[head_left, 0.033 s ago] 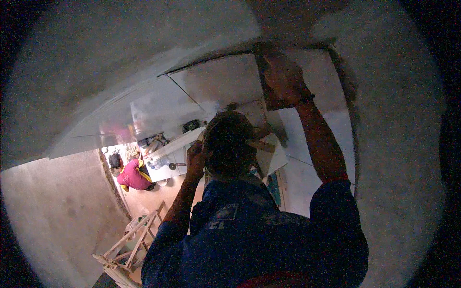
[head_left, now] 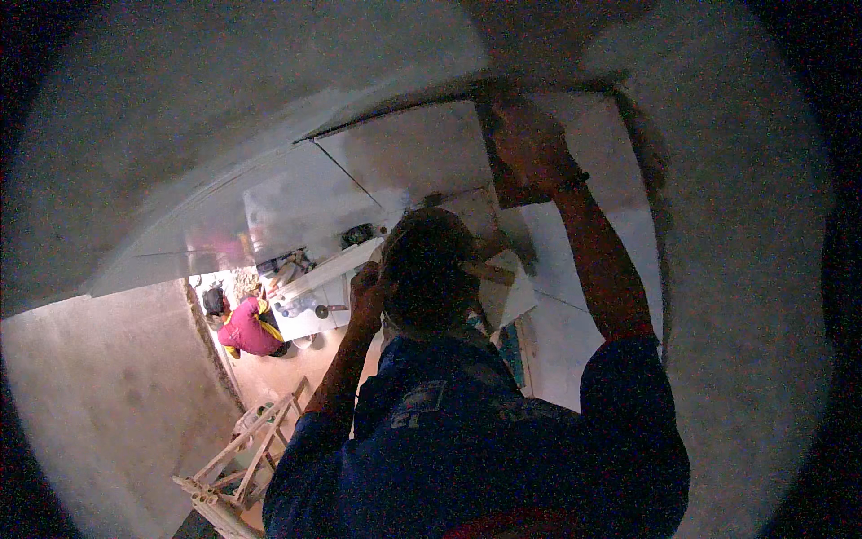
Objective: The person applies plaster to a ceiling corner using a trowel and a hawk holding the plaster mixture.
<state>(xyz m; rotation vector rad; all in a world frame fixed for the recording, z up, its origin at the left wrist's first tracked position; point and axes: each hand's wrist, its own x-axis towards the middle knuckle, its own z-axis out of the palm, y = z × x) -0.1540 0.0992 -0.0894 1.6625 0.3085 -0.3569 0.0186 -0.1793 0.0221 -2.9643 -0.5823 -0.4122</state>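
Observation:
My left hand [head_left: 365,287] is closed at the edge of a dark round bowl [head_left: 431,274] in front of my chest; its contents are too dark to make out. Up at the right, my right hand [head_left: 536,148], with a dark band at the wrist, is closed on a dark, flat, rectangular trowel [head_left: 519,195]. The trowel lies against the light tiled wall [head_left: 404,144]; its handle is hidden under my fingers. A dark gap runs along the tiles' top edge, and another separates two tiles left of the trowel.
Far below at the left, a person in a pink top [head_left: 251,325] bends beside a pale slab [head_left: 310,305] with tools on it. A wooden frame [head_left: 247,449] stands at lower left. Rough grey wall [head_left: 745,269] rises close at the right; a plastered wall [head_left: 117,395] is at the left.

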